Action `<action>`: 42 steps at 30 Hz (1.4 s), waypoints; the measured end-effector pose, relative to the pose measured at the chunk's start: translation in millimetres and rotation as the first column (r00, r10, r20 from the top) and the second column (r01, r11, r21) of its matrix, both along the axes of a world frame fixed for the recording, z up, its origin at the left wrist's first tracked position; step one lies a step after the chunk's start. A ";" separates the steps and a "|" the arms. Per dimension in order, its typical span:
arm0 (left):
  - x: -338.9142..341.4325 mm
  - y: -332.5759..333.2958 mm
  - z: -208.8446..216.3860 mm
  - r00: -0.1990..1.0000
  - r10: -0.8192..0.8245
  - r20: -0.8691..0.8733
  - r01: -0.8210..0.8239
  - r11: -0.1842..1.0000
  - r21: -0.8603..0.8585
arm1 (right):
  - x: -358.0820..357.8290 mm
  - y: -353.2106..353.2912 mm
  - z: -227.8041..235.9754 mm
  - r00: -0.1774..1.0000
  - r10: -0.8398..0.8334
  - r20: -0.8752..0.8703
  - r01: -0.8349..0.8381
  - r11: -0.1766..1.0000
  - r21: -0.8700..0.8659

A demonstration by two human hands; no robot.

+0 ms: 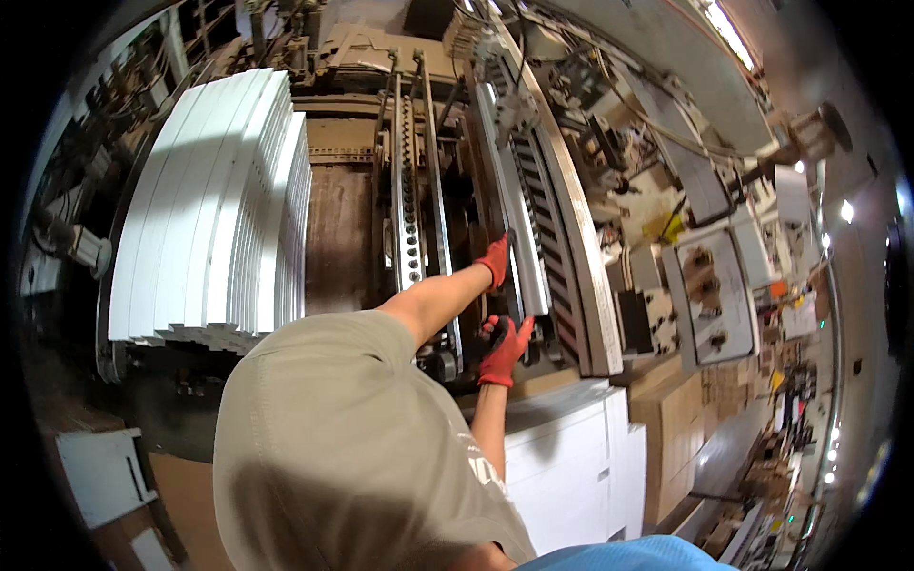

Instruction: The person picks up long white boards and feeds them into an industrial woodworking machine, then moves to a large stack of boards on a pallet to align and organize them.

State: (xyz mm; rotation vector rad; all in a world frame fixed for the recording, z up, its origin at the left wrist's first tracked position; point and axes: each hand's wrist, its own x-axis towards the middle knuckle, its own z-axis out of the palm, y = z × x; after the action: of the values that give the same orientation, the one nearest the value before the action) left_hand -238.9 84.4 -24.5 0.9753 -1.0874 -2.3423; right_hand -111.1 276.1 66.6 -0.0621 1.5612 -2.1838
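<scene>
A long, narrow white board lies lengthwise on the machine bed, beside a dark slatted track. My left hand, in a red glove, is closed at the board's left edge, its fingers pressed together; the far side of the grip is hidden. Nearer to me, my right hand, also red-gloved, is just below the board's near end. Its thumb stands apart from the half-curled fingers, and nothing shows between them.
Tall stacks of white boards stand at the left. Metal rails run beside the white board. A long pale beam borders the machine on the right. White panels and brown cartons are piled near my right arm.
</scene>
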 end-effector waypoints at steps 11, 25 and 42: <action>3.3 -26.5 -9.7 0.984 -0.161 -0.077 0.178 0.918 0.354 | 62.0 -24.1 -14.1 0.550 0.326 -0.769 0.163 0.861 0.481; 37.7 -24.7 9.2 0.978 -0.171 -0.121 0.202 0.924 0.326 | 72.1 -18.3 -3.7 0.437 0.483 -0.759 0.235 0.753 0.614; 25.9 -66.1 -15.2 0.926 -0.291 -0.241 0.345 0.910 0.228 | 74.1 -25.3 9.6 0.436 0.429 -0.791 0.225 0.799 0.558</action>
State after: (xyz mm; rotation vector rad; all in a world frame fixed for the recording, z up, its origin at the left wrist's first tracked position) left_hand -212.9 18.4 -39.7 0.6590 -0.9237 -2.8424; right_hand -37.0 250.8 76.1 -1.3138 2.6503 -1.3818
